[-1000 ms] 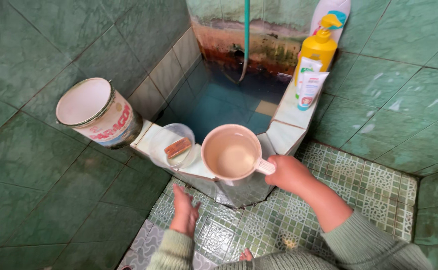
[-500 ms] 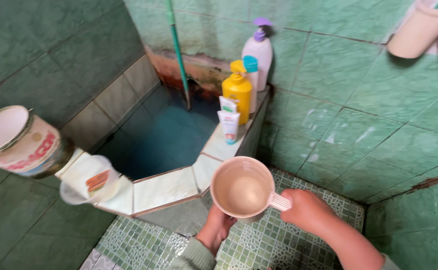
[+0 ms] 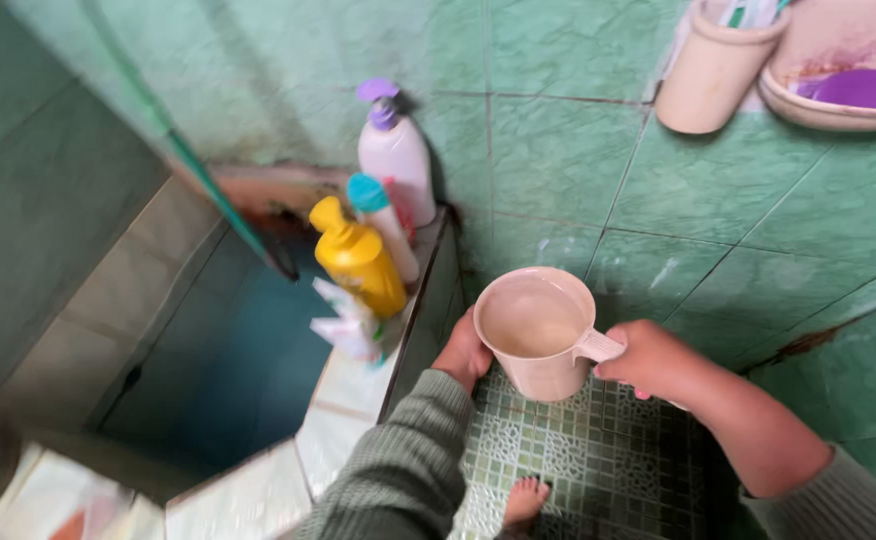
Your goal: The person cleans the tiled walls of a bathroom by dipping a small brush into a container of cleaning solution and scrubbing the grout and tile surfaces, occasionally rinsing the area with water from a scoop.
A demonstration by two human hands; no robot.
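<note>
Water sits low in the pink plastic dipper [image 3: 535, 330], which the person holds level over the patterned floor tiles [image 3: 558, 450], just beside the tiled ledge [image 3: 358, 385] of the water basin. The right hand [image 3: 653, 360] has its fingers clenched round the dipper's short handle, and the left hand [image 3: 465, 352] rests against the dipper's far wall, palm on the cup; whether its fingers curl under the cup cannot be told. Judging by this, the step in hand is carrying a scooped load away from the blue water [image 3: 228, 370], with both hands steadying it. A next move would call for keeping the rim level so the water does not slop out, and for watching the bare foot [image 3: 526, 500] directly below the dipper. On the ledge beyond the dipper stand a yellow pump bottle [image 3: 358, 262], a white pump bottle [image 3: 396, 160] with a purple top, and a blurred tube [image 3: 348, 325]. Above the dipper, a beige wall cup [image 3: 713, 68] and a soap tray [image 3: 838, 85] hang on the green wall tiles [image 3: 558, 130].
</note>
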